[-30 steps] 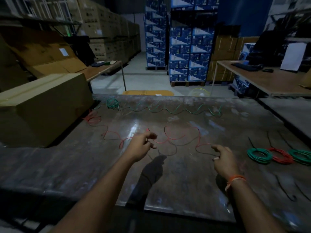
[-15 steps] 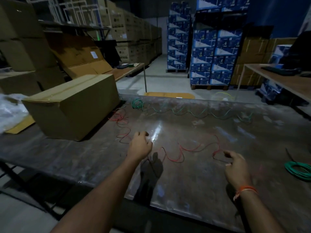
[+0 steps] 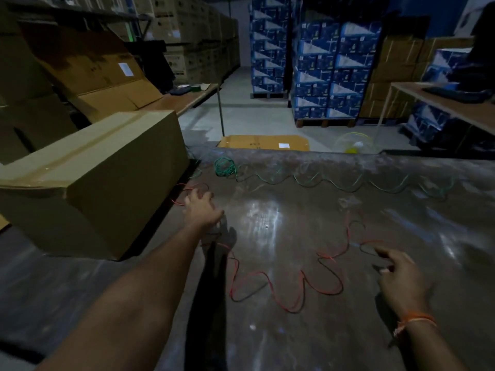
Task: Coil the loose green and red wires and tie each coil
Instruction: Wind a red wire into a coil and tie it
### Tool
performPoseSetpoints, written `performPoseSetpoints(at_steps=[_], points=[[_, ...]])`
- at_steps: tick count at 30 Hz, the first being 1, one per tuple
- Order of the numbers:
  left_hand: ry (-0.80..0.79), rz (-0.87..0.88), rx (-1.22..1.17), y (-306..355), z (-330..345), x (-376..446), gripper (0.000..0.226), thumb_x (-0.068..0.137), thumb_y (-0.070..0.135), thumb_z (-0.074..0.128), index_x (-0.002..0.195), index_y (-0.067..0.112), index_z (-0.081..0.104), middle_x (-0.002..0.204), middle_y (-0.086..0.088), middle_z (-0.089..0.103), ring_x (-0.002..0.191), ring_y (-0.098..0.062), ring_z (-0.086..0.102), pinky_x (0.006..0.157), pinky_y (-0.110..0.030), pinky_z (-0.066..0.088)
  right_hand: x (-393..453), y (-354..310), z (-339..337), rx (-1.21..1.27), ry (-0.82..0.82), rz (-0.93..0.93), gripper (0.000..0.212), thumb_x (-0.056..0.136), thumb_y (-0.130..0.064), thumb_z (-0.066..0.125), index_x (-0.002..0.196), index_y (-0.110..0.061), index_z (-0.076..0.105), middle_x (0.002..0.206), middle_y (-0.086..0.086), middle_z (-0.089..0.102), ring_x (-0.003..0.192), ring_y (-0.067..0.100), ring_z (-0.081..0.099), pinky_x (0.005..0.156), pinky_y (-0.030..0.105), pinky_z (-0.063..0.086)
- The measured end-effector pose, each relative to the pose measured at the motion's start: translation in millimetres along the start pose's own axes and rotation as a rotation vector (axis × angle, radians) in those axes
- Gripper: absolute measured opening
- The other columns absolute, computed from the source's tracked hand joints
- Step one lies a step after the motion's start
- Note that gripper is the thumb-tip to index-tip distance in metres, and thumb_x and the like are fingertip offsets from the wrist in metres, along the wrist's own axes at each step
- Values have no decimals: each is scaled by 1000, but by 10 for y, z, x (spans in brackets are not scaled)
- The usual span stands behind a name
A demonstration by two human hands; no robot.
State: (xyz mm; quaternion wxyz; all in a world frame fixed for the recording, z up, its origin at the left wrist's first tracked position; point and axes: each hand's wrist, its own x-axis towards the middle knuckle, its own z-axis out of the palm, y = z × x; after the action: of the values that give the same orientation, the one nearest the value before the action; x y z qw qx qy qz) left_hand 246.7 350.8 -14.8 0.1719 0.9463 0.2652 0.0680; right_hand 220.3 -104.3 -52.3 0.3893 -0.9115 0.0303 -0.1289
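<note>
Reaching across the table, the left hand hovers with spread, relaxed fingers over the red wire at its far end beside the cardboard box. The right hand pinches that wire's near end (blurred, so the grip is uncertain). The green wire lies uncoiled along the far edge.
</note>
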Motion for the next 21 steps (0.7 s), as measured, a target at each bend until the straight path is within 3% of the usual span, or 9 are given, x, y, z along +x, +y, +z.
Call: performPoseSetpoints(at_steps=[3,7,14,21], points=[[-101,-4,70,-177,50,360,78,86,50,63,153,22,35,161,-18,18,144,-45,21,115,-52,29,-60,-137,115,58,-13,26,49,90,16,52,123,-17,68,125,1,57,98,21,60,90,40,51],[-178,-23,145,-296,148,633,85,88,54,60,158,20,25,162,-24,15,144,-48,21,115,-47,26,-51,-146,231,36,-17,-5,56,86,18,52,122,-21,69,125,2,61,96,27,66,86,46,56],[-292,-81,192,-483,279,896,102,88,71,52,161,16,8,165,-20,15,149,-44,16,121,-48,22,0,-182,298,69,-8,24,60,84,22,49,118,-24,70,120,-2,61,95,28,67,75,30,48],[-205,-59,75,-201,336,308,79,94,56,53,155,12,29,151,-27,37,139,-43,36,112,-44,33,26,-68,256,107,-43,28,68,82,19,44,114,-35,70,119,-13,60,95,26,67,86,49,59]])
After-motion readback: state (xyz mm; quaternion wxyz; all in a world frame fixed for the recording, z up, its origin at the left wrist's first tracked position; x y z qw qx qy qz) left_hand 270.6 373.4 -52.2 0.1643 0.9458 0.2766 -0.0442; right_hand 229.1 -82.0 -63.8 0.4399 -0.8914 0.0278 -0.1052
